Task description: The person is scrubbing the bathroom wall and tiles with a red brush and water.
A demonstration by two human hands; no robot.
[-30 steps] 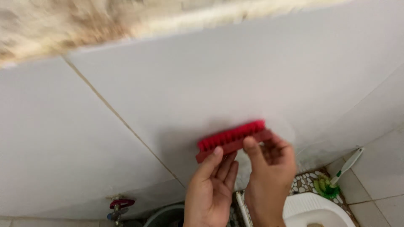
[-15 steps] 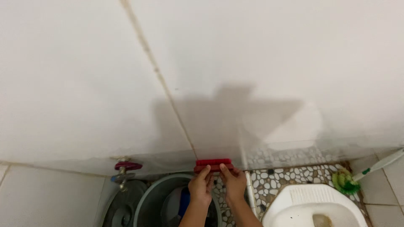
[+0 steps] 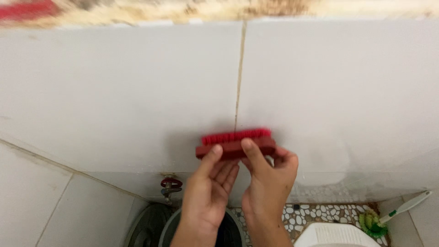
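A red scrubbing brush (image 3: 235,143) is pressed with its bristles against the white tiled wall (image 3: 137,100), right below a vertical grout line (image 3: 238,77). My left hand (image 3: 211,185) holds the brush's left half, fingers up on its back. My right hand (image 3: 267,176) grips the right half, with a finger laid over the brush's back. Both forearms come up from the bottom of the view.
Under my hands stand a dark bucket (image 3: 157,226) and a tap with a red handle (image 3: 170,184). A white squat toilet pan (image 3: 336,235) sits on a pebble-pattern floor (image 3: 320,214). A green toilet brush with a white handle (image 3: 388,215) leans at the lower right.
The brush and both hands have moved up the wall from just above the bucket, and the view has tilted up to the stained strip above the tiles.
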